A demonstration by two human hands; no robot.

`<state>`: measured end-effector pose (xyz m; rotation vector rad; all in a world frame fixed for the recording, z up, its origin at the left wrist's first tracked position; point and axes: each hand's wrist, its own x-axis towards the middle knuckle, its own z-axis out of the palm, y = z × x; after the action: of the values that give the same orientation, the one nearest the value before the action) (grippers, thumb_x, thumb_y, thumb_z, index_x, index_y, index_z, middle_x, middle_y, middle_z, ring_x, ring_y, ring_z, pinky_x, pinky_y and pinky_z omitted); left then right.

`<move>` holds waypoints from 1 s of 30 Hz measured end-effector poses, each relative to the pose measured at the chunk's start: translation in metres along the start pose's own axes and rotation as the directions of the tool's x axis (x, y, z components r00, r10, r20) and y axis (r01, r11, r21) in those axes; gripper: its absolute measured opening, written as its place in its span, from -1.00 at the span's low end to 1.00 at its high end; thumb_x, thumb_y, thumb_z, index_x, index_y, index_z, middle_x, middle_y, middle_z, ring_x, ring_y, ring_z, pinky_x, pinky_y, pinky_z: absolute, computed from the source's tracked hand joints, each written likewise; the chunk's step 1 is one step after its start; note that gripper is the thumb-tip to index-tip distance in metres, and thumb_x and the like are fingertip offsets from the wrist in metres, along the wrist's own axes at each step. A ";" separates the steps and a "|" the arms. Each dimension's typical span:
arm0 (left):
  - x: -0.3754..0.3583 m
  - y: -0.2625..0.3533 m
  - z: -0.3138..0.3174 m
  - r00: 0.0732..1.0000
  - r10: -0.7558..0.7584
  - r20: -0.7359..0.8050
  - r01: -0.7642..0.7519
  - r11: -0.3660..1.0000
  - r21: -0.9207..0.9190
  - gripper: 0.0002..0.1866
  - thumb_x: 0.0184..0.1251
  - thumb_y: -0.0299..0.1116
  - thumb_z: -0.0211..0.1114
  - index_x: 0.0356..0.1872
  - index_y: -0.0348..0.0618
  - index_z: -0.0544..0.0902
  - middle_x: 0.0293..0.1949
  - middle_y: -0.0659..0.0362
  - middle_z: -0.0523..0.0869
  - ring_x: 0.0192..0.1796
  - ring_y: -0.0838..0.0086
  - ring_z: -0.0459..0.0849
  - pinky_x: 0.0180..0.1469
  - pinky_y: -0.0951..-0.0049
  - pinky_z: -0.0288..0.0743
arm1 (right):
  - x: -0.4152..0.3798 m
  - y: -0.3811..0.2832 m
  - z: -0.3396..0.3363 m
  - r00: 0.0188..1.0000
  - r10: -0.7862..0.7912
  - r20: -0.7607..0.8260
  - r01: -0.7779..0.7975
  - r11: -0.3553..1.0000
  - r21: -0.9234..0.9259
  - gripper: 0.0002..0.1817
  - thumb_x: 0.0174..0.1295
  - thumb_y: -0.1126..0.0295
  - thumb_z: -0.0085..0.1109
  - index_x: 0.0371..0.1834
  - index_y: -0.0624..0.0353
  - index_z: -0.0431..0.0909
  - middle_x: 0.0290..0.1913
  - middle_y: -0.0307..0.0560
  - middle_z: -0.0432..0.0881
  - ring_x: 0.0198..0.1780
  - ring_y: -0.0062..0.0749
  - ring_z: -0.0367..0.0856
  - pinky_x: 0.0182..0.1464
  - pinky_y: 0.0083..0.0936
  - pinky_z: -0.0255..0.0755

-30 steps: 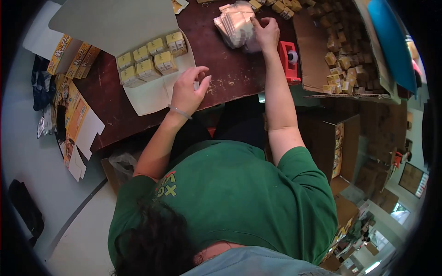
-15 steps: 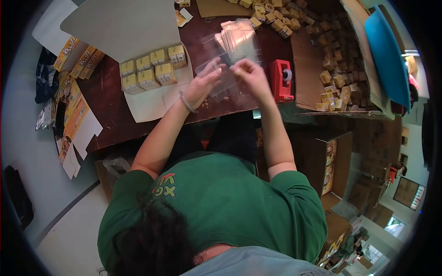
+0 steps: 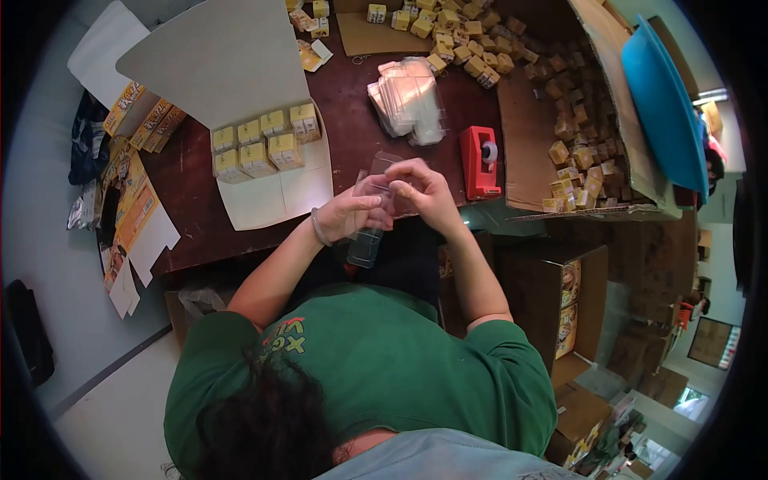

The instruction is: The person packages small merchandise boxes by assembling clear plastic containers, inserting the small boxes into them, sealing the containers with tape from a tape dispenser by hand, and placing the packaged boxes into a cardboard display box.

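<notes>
Just over the table's front edge, both hands are on a clear plastic box [image 3: 366, 248], thin-walled and see-through, its flaps sticking out above and below the fingers. My left hand [image 3: 350, 213], wearing a grey wristband, is closed around its left side. Thumb and fingers of my right hand [image 3: 426, 194] pinch its upper right part. Whether the box is fully unfolded is hard to make out. Beyond the hands lies a stack of flat clear plastic sleeves [image 3: 408, 98]. To the left, an open white carton [image 3: 280, 196] bears several small yellow boxes [image 3: 254, 152] in two rows.
A red tape dispenser [image 3: 482, 164] stands right of the hands. Past it, a large cardboard box [image 3: 524, 152] holds many small yellow boxes, with a blue basin [image 3: 668, 104] at its side. Printed orange cartons [image 3: 132, 200] lean at the table's left.
Both hands have drawn back from the plastic stack toward my body, bringing a clear plastic box with them. The stack lies uncovered now. The view has shifted slightly.
</notes>
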<state>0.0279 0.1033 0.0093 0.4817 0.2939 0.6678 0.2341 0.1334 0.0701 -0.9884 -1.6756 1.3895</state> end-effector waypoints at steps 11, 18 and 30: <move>0.001 -0.007 0.028 0.944 0.060 -0.324 0.085 0.905 0.417 -0.50 0.52 -0.19 0.03 0.37 -0.20 0.36 0.16 0.13 0.57 0.21 0.46 0.55 0.25 0.46 0.40 | -0.048 0.003 0.032 0.977 -0.213 -0.022 0.192 0.915 -0.356 -0.85 0.04 0.53 0.46 -0.32 0.22 0.70 -0.25 -0.10 0.71 -0.20 -0.34 0.61 -0.17 -0.48 0.50; 0.023 -0.005 0.031 0.934 0.141 -0.328 -0.046 0.959 0.279 -0.59 0.38 -0.51 -0.01 0.22 -0.27 0.52 -0.11 0.24 0.62 -0.08 0.61 0.57 0.12 0.57 0.44 | -0.022 0.029 0.041 0.834 -0.036 -0.550 0.170 0.966 0.195 -0.72 0.31 0.37 0.34 0.01 0.25 0.59 -0.20 -0.20 0.62 -0.32 -0.69 0.56 -0.28 -0.71 0.47; -0.033 -0.062 0.016 0.909 -0.171 -0.379 0.196 0.980 0.028 -0.70 0.42 -0.46 0.10 0.13 -0.24 0.53 -0.18 0.18 0.64 -0.12 0.46 0.64 0.06 0.42 0.53 | -0.080 0.058 0.057 0.937 0.341 -0.069 -0.287 0.869 0.403 -0.64 0.48 0.20 0.11 0.00 0.31 0.67 -0.24 -0.16 0.67 -0.31 -0.61 0.61 -0.18 -0.60 0.53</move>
<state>0.0414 0.0345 -0.0055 0.3800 0.7180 0.5639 0.2239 0.0443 -0.0002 -1.1253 -1.1052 1.7395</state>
